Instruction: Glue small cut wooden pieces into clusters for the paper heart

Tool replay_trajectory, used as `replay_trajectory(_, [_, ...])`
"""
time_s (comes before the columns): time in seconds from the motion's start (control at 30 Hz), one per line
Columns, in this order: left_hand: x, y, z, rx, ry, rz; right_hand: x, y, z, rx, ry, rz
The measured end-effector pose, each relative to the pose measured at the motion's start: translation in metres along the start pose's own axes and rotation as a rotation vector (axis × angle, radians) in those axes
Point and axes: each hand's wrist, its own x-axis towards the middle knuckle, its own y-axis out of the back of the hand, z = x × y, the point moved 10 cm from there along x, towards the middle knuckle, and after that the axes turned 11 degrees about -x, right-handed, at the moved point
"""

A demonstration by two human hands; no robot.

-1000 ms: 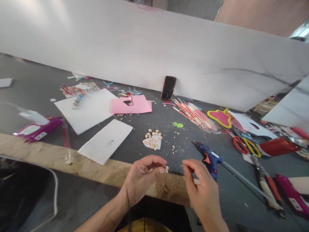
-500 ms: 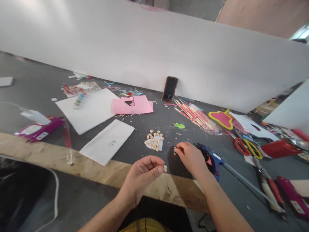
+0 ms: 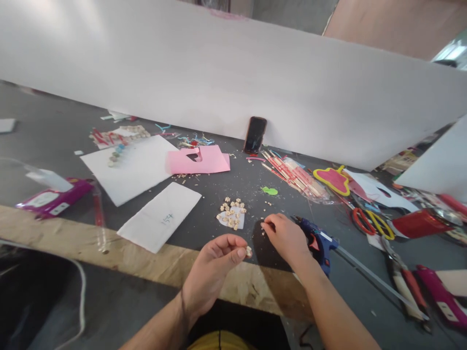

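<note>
My left hand (image 3: 219, 265) pinches a small beige flower-shaped cluster (image 3: 248, 251) between thumb and forefinger, above the table's front edge. My right hand (image 3: 286, 240) rests low over the dark tabletop, its thumb and fingertips closed together beside tiny beige bits (image 3: 262, 233); whatever lies between the fingertips is too small to tell. Ahead of both hands, several similar beige clusters sit on and around a small white paper piece (image 3: 238, 221). Just right of my right hand lies a blue glue gun (image 3: 319, 243) with a long glue stick out of its back.
A white card (image 3: 158, 218), a white sheet (image 3: 126, 182) and pink paper (image 3: 213, 160) lie left. A phone (image 3: 255, 135) leans on the white partition (image 3: 226, 78). Right are red-and-white sticks (image 3: 288, 172), scissors (image 3: 372, 223), pliers (image 3: 401, 277) and a red can (image 3: 423, 223).
The view has shifted slightly. My left hand still pinches the cluster, and my right fingertips remain down by the tiny bits with hardly any movement.
</note>
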Motion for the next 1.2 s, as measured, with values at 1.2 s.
replay_trajectory(1.2, [-0.005,-0.016,-0.012,-0.015,0.009,-0.049,-0.108,0.071,-0.042,0.435,0.254,0.573])
